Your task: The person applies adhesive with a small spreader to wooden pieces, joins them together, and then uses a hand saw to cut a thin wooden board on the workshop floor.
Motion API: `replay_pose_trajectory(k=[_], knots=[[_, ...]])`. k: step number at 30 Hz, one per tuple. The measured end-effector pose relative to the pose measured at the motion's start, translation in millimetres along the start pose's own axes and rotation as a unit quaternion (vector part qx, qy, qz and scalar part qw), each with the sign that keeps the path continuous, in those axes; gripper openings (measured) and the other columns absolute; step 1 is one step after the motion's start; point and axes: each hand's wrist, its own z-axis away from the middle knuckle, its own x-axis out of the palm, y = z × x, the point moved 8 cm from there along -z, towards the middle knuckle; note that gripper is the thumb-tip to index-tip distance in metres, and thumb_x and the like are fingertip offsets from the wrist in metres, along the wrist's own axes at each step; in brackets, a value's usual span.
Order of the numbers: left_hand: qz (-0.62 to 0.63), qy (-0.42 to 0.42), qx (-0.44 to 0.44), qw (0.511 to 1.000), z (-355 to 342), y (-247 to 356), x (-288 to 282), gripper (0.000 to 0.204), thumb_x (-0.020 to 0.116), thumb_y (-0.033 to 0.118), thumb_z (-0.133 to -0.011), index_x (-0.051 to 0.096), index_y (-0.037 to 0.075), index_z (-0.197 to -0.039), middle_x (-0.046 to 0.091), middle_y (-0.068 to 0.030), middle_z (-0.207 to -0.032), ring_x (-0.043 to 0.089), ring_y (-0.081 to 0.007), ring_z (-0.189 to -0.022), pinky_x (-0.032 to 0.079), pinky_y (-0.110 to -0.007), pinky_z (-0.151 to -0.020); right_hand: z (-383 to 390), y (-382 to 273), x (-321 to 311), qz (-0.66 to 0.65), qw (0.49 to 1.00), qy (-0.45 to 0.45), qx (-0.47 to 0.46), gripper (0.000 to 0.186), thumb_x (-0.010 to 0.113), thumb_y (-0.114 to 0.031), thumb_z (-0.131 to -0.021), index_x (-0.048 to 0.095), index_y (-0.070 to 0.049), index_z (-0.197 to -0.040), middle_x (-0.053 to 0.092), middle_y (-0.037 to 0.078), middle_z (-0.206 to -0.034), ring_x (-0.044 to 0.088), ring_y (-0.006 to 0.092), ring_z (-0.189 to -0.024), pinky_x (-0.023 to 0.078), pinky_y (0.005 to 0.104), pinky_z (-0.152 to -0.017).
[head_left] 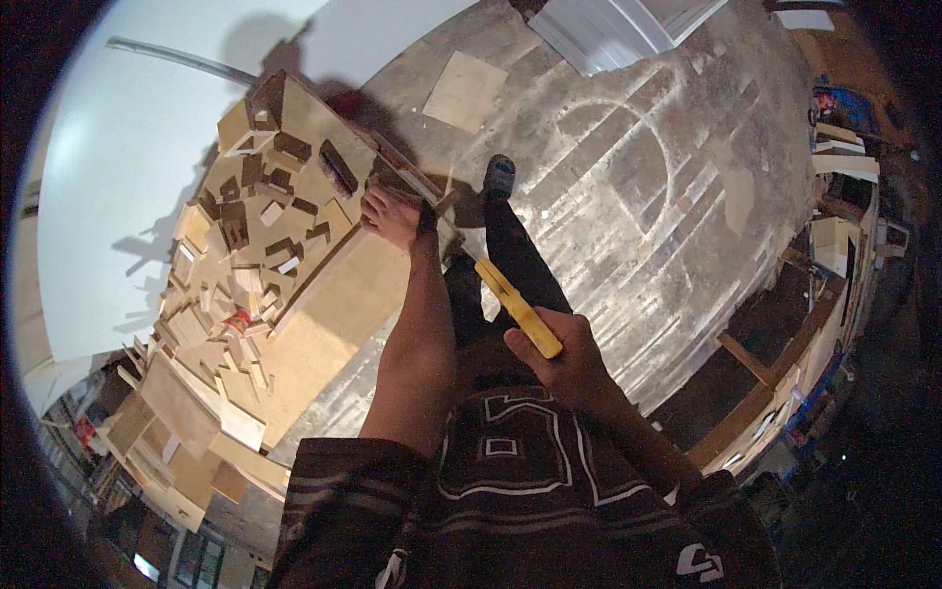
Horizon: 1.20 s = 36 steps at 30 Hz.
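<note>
Over dusty concrete floor: left hand fingers curled gripping plywood board edge; right hand fingers wrapped around yellow tool handle.

Matt raw wood board; rough dusty concrete floor.

Dark striped short-sleeved shirt, dark trousers, dark shoe.

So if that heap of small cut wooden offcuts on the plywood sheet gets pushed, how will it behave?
The heap of small wooden offcuts would probably scatter: pieces lie loose and criss-crossed. Each looks stiff and light. Blocky shapes should slide across the plywood sheet, not roll.
</note>
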Motion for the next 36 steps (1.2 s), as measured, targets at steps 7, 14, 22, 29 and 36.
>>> replay_pose_trajectory(k=[7,14,22,29,36], knots=[[0.034,-0.061,-0.024,0.997,-0.4,20.4,-29.5,0.075,0.067,0.044,-0.072,0.046,0.004,-0.133,0.053,-0.0135,-0.125,0.047,-0.0309,-0.119,0.034,-0.047,-0.101,-4.5,4.0,-6.0,0.025,0.999,0.004,0.037,0.030,0.068,-0.028,-0.093,0.064,0.002,-0.091,0.062,0.018,-0.066,0.063,0.0306,-0.059,0.048,0.0393,-0.057],[0.019,-0.011,-0.005,1.000,-5.9,15.4,-19.8,0.060,0.059,0.031,-0.080,0.047,0.004,-0.132,0.055,-0.0132,-0.121,0.049,-0.0310,-0.118,0.034,-0.046,-0.102,-13.7,-13.1,-8.5,0.013,1.000,-0.013,-0.001,0.027,0.068,-0.026,-0.095,0.060,-0.001,-0.084,0.053,0.002,-0.062,0.050,0.0108,-0.057,0.041,0.0305,-0.054],[0.054,0.001,-0.003,0.999,-4.9,13.3,-23.6,0.055,0.057,0.029,-0.081,0.049,-0.001,-0.126,0.054,-0.0155,-0.125,0.049,-0.0321,-0.117,0.034,-0.048,-0.104,-34.8,21.1,15.1,0.043,0.999,0.026,-0.014,0.031,0.068,-0.024,-0.094,0.057,0.000,-0.080,0.052,0.005,-0.061,0.048,0.0114,-0.056,0.040,0.0315,-0.052],[0.055,0.004,-0.018,0.998,-4.8,9.9,-21.7,0.057,0.059,0.029,-0.080,0.047,0.006,-0.131,0.054,-0.0112,-0.123,0.049,-0.0309,-0.117,0.034,-0.047,-0.103,-39.9,20.1,13.6,-0.002,1.000,-0.002,0.019,0.023,0.063,-0.020,-0.096,0.061,0.000,-0.086,0.056,0.003,-0.068,0.050,0.0094,-0.066,0.043,0.0302,-0.059],[0.108,0.023,-0.023,0.994,-11.0,15.6,-34.1,0.051,0.057,0.027,-0.083,0.049,0.012,-0.131,0.055,-0.0094,-0.120,0.050,-0.0303,-0.118,0.034,-0.048,-0.103,-78.1,31.7,38.6,0.057,0.998,0.005,-0.018,0.027,0.062,-0.024,-0.098,0.060,-0.001,-0.084,0.055,0.001,-0.067,0.049,0.0104,-0.063,0.041,0.0306,-0.057]])
